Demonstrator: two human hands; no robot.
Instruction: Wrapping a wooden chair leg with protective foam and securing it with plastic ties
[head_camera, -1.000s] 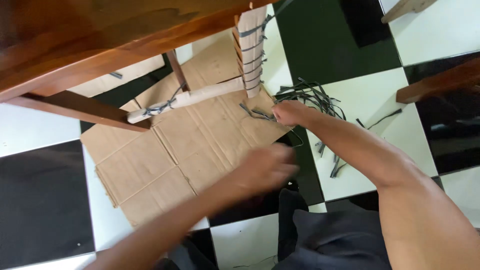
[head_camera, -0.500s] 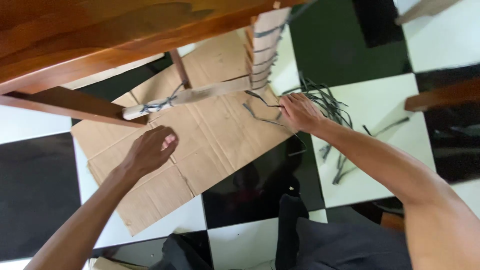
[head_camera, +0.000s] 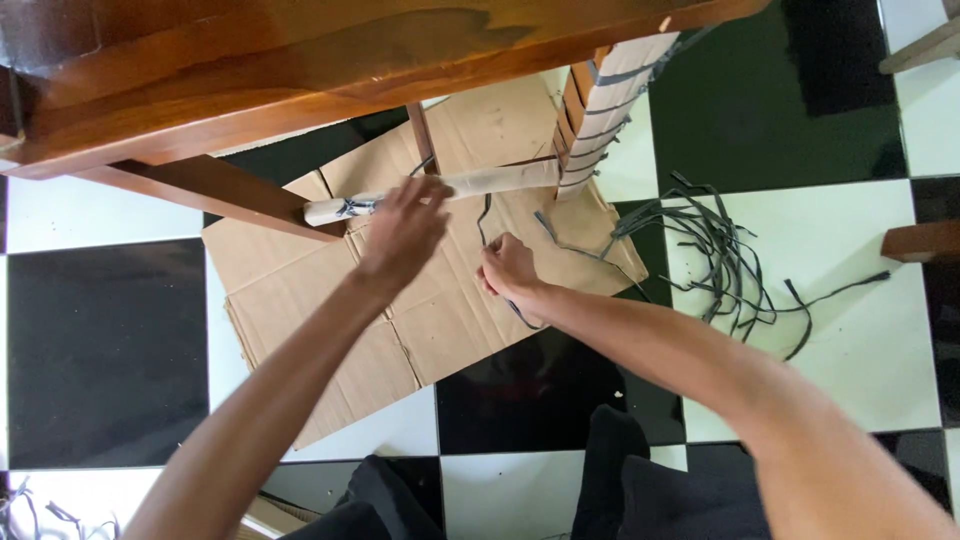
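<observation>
A brown wooden table (head_camera: 300, 70) stands over flattened cardboard (head_camera: 300, 290) on a black and white tiled floor. Its lower crossbar (head_camera: 480, 182) is wrapped in cardboard and tied with a dark strip near the left end. The leg (head_camera: 615, 100) is wrapped too, bound by several dark strips. My left hand (head_camera: 405, 230) reaches up and touches the wrapped crossbar with fingers spread. My right hand (head_camera: 508, 268) is closed on a thin dark strip (head_camera: 484, 215) that runs up to the crossbar.
A loose pile of dark strips (head_camera: 725, 250) lies on a white tile to the right. Wooden furniture parts (head_camera: 920, 240) poke in at the right edge. My dark-clothed legs (head_camera: 600, 480) are at the bottom. More strips (head_camera: 40, 510) lie at the bottom left.
My left hand rose from the cardboard sheet to the wrapped crossbar. My right hand moved left from the strip pile to below the crossbar, drawing a dark strip along.
</observation>
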